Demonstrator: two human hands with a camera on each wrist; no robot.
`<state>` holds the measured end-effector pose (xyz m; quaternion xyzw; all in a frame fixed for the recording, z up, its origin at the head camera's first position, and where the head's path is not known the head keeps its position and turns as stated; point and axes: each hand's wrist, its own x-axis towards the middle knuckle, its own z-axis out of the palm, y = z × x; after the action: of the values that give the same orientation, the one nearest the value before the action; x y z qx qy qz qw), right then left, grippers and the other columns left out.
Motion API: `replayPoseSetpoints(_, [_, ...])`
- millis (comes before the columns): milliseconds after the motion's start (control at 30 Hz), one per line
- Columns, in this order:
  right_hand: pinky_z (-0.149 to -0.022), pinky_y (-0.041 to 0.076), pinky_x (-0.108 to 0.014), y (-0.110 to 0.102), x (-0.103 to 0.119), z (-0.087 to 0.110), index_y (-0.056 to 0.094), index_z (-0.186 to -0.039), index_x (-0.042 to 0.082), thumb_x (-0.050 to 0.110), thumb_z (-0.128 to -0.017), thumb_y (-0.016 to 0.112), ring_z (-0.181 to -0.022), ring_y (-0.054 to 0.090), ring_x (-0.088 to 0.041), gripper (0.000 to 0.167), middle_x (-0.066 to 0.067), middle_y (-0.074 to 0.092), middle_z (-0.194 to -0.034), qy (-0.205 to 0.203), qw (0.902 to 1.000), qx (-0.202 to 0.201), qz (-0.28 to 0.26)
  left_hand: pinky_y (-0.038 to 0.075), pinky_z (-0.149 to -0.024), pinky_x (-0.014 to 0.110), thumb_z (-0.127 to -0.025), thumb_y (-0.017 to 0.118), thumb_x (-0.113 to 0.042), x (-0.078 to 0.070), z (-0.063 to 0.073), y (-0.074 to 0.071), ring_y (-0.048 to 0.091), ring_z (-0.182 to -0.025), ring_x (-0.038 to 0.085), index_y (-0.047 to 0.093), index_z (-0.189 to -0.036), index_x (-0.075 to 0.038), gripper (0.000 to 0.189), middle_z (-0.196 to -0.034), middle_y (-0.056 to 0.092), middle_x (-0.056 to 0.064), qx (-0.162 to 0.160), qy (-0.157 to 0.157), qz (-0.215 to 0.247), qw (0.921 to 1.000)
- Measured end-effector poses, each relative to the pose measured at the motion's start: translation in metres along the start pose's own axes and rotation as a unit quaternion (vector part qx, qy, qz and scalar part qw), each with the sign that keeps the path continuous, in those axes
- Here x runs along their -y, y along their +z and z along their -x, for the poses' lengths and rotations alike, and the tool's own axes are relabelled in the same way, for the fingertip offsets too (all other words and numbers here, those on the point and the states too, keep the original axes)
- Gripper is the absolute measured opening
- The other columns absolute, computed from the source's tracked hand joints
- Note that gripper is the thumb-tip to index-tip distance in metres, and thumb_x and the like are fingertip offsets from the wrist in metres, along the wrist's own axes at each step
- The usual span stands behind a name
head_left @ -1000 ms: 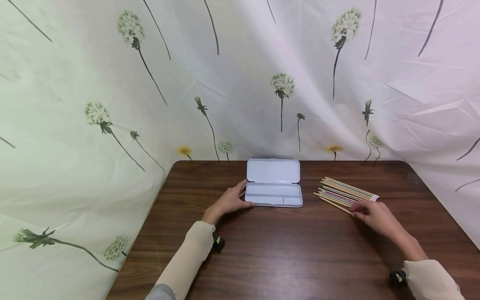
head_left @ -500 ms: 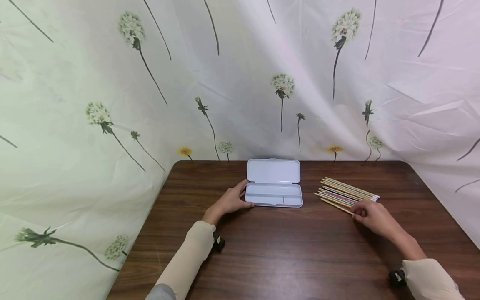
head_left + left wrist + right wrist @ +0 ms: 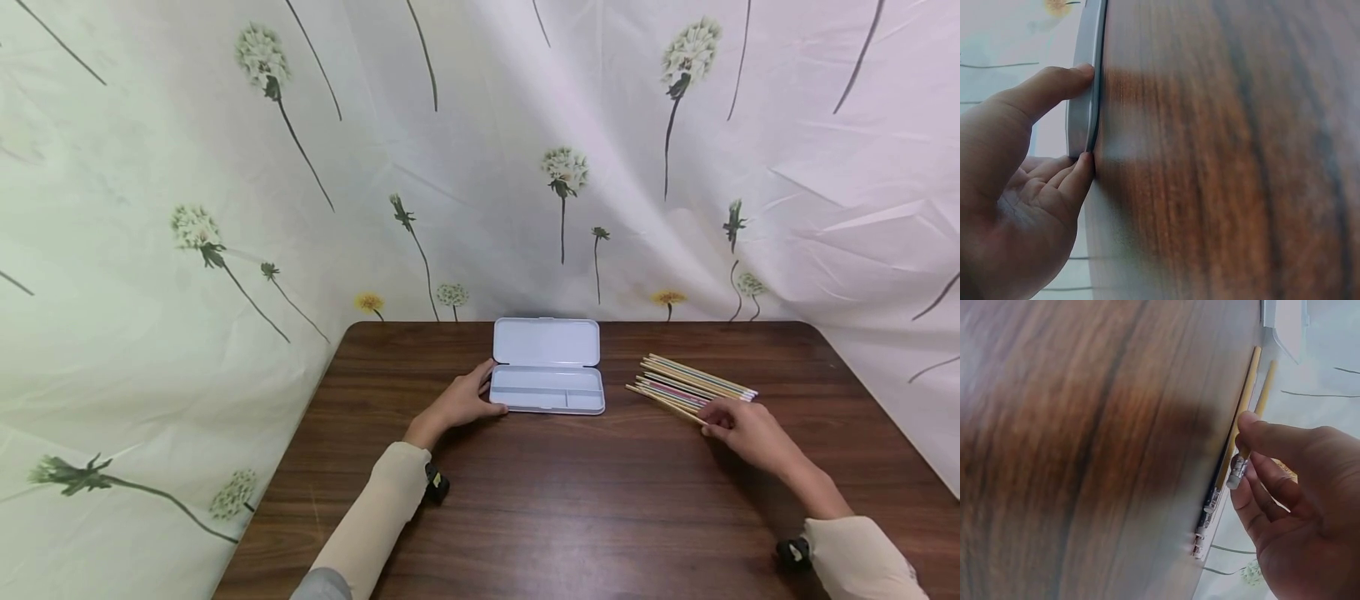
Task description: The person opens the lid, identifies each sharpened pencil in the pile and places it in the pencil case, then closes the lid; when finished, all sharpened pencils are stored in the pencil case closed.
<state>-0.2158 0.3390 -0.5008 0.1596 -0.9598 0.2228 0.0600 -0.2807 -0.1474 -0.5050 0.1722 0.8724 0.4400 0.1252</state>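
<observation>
A white pencil case (image 3: 547, 409) lies with its lid (image 3: 547, 342) swung back near the table's far edge. My left hand (image 3: 459, 401) holds the left end of it; in the left wrist view the thumb is on the front wall and the fingertips are at the end. To the right, several pencils (image 3: 701, 377) lie side by side. My right hand (image 3: 750, 429) pinches a yellow pencil (image 3: 1264, 394) near its eraser end, between thumb and fingers. In the right wrist view that pencil is raised a little off the table, apart from another yellow pencil (image 3: 1244, 412).
The case's tray has a long compartment at the back and two smaller ones in front. Dark wood-grain table (image 3: 570, 508) spreads in front of both hands. Behind it hangs a white cloth (image 3: 480, 167) printed with dandelions.
The right hand's pencil has risen slightly, its far end shifting left over the neighbouring pencils. My left hand and the case look unmoved.
</observation>
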Motion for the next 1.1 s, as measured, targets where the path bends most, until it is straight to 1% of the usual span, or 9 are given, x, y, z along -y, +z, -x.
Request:
replayPoseSetpoints(67, [-0.063,0.052,-0.031,-0.001,0.002,-0.001,0.081,-0.095,0.009,0.007,-0.089,0.084,-0.074,0.062,-0.007,0.007,0.002,0.074,-0.083,-0.005,0.9999,-0.012,0.004,0.043,-0.126,0.043,-0.093,0.085,-0.016,0.000,0.000,0.000,0.047,-0.152,0.034,0.022,-0.169,-0.001,0.101,-0.175,0.029,0.016,-0.001,-0.001,-0.001,1.0000])
replayPoseSetpoints(200, [-0.070,0.059,-0.041,-0.004,0.007,-0.004,0.084,-0.095,0.010,0.005,-0.088,0.086,-0.083,0.071,-0.016,0.009,-0.003,0.080,-0.089,-0.029,0.9981,-0.054,0.011,0.043,-0.126,0.043,-0.092,0.085,-0.016,0.000,0.000,0.001,0.047,-0.152,0.035,0.022,-0.169,0.000,0.100,-0.175,0.029,0.017,-0.003,-0.001,-0.003,1.0000])
replayPoseSetpoints(267, [-0.069,0.060,-0.041,-0.006,0.011,-0.007,0.085,-0.095,0.010,0.003,-0.087,0.086,-0.084,0.073,-0.018,0.010,-0.004,0.081,-0.091,-0.044,0.9963,-0.074,0.006,0.043,-0.125,0.043,-0.092,0.085,-0.017,0.000,0.001,0.001,0.048,-0.152,0.035,0.022,-0.169,0.000,0.100,-0.175,0.029,0.017,-0.004,-0.001,-0.004,1.0000])
replayPoseSetpoints(367, [-0.065,0.059,-0.036,-0.009,0.018,-0.013,0.086,-0.095,0.009,0.002,-0.087,0.086,-0.081,0.073,-0.017,0.011,-0.004,0.081,-0.091,-0.062,0.9937,-0.093,-0.003,0.043,-0.126,0.043,-0.093,0.085,-0.016,0.000,0.001,0.000,0.047,-0.153,0.035,0.022,-0.169,-0.001,0.100,-0.175,0.029,0.016,-0.003,0.000,-0.003,1.0000])
replayPoseSetpoints(567, [-0.059,0.052,-0.024,-0.016,0.035,-0.029,0.086,-0.097,0.010,0.000,-0.088,0.084,-0.075,0.067,-0.008,0.013,0.000,0.079,-0.088,-0.087,0.9905,-0.104,-0.025,0.042,-0.126,0.043,-0.093,0.085,-0.015,0.000,0.001,0.000,0.044,-0.155,0.033,0.022,-0.170,-0.004,0.100,-0.175,0.029,0.015,-0.003,0.001,0.005,1.0000])
replayPoseSetpoints(667, [-0.059,0.053,-0.023,-0.016,0.044,-0.040,0.085,-0.096,0.008,-0.002,-0.086,0.084,-0.072,0.065,-0.007,0.015,0.003,0.077,-0.084,-0.111,0.9865,-0.115,-0.036,0.042,-0.126,0.043,-0.093,0.085,-0.015,0.000,0.000,0.000,0.044,-0.155,0.033,0.022,-0.170,-0.004,0.100,-0.175,0.029,0.016,-0.003,0.001,0.006,1.0000])
replayPoseSetpoints(767, [-0.060,0.055,-0.024,-0.016,0.052,-0.051,0.085,-0.095,0.006,-0.005,-0.085,0.085,-0.072,0.067,-0.009,0.015,0.003,0.076,-0.083,-0.129,0.9833,-0.121,-0.042,0.042,-0.126,0.042,-0.092,0.085,-0.015,0.001,-0.001,0.000,0.044,-0.155,0.032,0.022,-0.170,-0.002,0.100,-0.175,0.028,0.016,-0.003,-0.001,0.005,1.0000])
replayPoseSetpoints(900, [-0.062,0.054,-0.026,-0.018,0.064,-0.067,0.086,-0.096,0.006,-0.006,-0.086,0.084,-0.074,0.069,-0.013,0.016,0.000,0.078,-0.085,-0.139,0.9826,-0.113,-0.051,0.043,-0.126,0.042,-0.092,0.085,-0.016,0.002,-0.002,0.000,0.045,-0.154,0.032,0.022,-0.169,0.000,0.100,-0.175,0.028,0.016,-0.003,-0.001,0.002,1.0000])
replayPoseSetpoints(1100, [-0.063,0.050,-0.025,-0.017,0.082,-0.087,0.086,-0.099,0.008,-0.002,-0.089,0.082,-0.075,0.066,-0.012,0.015,0.002,0.077,-0.085,-0.142,0.9834,-0.085,-0.075,0.043,-0.126,0.042,-0.092,0.086,-0.015,0.002,-0.001,0.001,0.043,-0.156,0.030,0.024,-0.169,-0.002,0.100,-0.175,0.030,0.016,-0.004,0.001,0.008,1.0000])
